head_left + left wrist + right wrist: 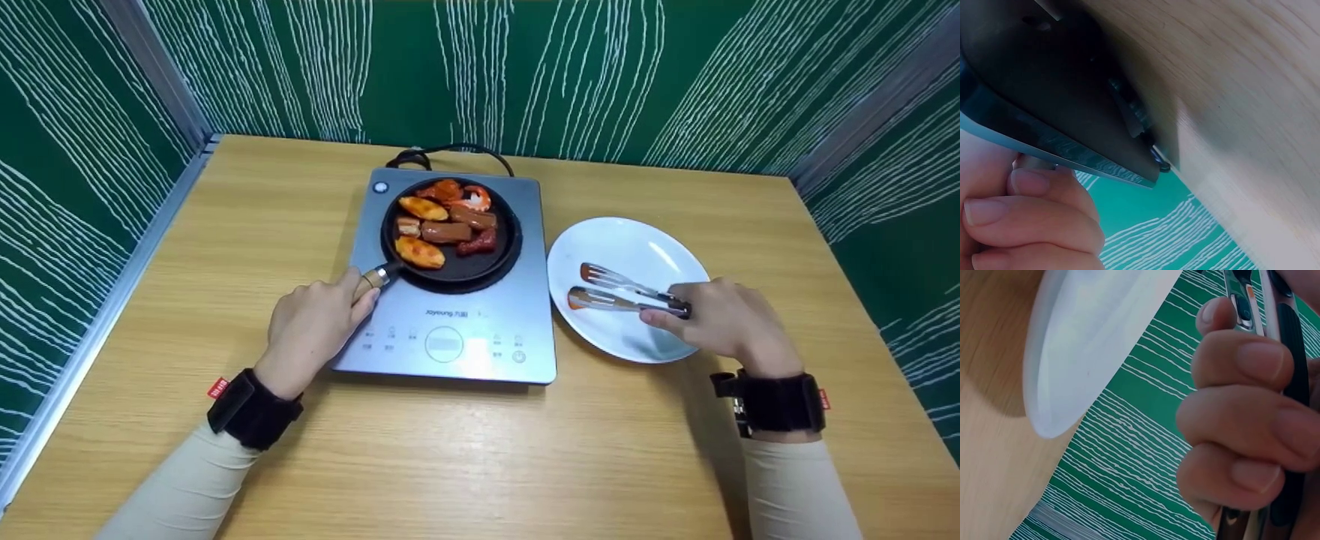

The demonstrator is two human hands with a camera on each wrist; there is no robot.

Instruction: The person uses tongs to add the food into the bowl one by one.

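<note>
My left hand [316, 319] grips the wooden handle [367, 283] of a small black frying pan [469, 264] that sits on an induction cooker [409, 352]. Several food pieces lie in the pan: two yellow-orange slices [420, 253], brown blocks [446, 232], a dark red piece [478, 241] and a shrimp [478, 199]. In the left wrist view, the curled fingers [1044, 222] show beside the cooker's underside. My right hand [724, 319] holds metal tongs [622, 300] over a white plate [600, 240], their orange-tinged tips spread apart. Fingers [1241, 405] wrap the tongs' dark grips in the right wrist view.
A black power cord [480, 148] curls behind the cooker at the back of the wooden table [465, 450]. Green walls [420, 67] with white streaks stand close at the back and both sides. The plate lies just right of the cooker.
</note>
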